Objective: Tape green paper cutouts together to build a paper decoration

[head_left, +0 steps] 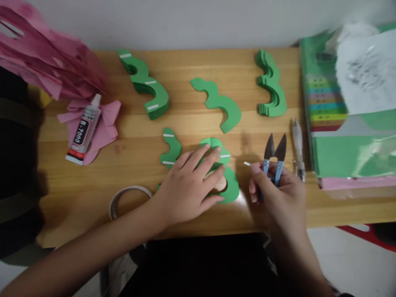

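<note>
My left hand (192, 181) lies with its fingers spread over a green scalloped paper cutout (230, 185), covering much of it. A short white strip (225, 156) is stuck across that cutout. Beside it, partly under my left hand, is another green cutout (173, 148) bearing white strips. My right hand (275, 189) is closed around thread snips (272, 161), their dark blades apart and pointing away from me. A tiny white strip (246, 163) sticks out from the thumb tip of the same hand, just right of the cutouts.
Green cutouts lie behind: a stack with white strips (156, 93), a single piece (216, 99) and another stack (274, 88). At left are a glue tube (83, 130), pink paper (107, 132) and a tape roll (114, 202). A pen (298, 144) and paper packs (349, 152) sit right.
</note>
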A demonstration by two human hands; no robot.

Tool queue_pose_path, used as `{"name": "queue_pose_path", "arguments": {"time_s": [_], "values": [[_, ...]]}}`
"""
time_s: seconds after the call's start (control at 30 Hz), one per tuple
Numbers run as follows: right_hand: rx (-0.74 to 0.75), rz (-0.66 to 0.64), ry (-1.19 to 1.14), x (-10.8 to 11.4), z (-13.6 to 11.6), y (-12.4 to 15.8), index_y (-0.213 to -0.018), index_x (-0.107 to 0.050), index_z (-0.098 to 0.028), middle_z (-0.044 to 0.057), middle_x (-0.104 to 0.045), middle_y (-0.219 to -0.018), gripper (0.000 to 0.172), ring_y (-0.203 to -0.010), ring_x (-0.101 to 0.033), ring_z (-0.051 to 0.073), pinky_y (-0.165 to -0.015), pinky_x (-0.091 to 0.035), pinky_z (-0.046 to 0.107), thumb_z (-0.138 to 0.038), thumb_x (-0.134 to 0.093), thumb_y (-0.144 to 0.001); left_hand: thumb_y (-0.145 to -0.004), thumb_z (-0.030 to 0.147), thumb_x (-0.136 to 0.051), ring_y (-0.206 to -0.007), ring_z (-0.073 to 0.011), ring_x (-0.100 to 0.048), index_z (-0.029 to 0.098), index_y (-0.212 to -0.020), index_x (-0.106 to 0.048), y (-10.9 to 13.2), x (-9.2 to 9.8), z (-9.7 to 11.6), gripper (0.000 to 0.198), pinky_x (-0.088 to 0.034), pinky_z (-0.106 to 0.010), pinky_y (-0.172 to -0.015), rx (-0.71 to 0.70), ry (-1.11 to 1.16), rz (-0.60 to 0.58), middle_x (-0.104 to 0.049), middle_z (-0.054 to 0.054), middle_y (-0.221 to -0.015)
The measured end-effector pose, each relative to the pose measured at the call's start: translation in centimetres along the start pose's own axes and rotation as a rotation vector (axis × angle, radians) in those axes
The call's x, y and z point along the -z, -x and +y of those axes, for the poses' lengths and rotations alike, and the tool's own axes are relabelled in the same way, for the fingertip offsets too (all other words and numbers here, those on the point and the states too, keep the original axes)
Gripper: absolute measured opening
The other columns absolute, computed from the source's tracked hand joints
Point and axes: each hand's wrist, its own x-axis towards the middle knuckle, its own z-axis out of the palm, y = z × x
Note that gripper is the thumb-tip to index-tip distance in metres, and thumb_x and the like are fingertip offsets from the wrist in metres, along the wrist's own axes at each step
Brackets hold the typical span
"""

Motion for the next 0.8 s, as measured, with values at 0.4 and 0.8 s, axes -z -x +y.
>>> {"name": "queue_pose_path", "arguments": {"time_s": [0.4,0.8], "values": [[-0.052,0.006,0.074,-0.2,-0.3,0.1,-0.081,-0.063,-0.020,-0.006,-0.056,-0.050,0.022,-0.036,-0.049,0.007,-0.033,-0.039,0.018,-0.042,-0.070,-0.083,-0.085,0.051,-0.064,-0.137,-0.0382,-0.041,0.015,-0.126,-0.061,0.0,0.0,0.2,0.055,-0.037,-0.050,-0.103,0.019,-0.015,-0.045,-0.047,-0.018,-0.149],[-0.183,-0.305,0.214,0.8,-0.1,1.5,-0.071,-0.055,-0.019,-0.005,-0.057,-0.047,0.035,-0.033,-0.049,0.008,-0.030,-0.038,0.018,-0.050,-0.070,-0.078,-0.082,0.047,-0.068,-0.140,-0.0406,-0.036,0.015,-0.131,-0.058,0.3,-0.7,0.1,0.059,-0.032,-0.054,-0.107,0.034,0.027,-0.039,-0.041,-0.019,-0.153]]}}
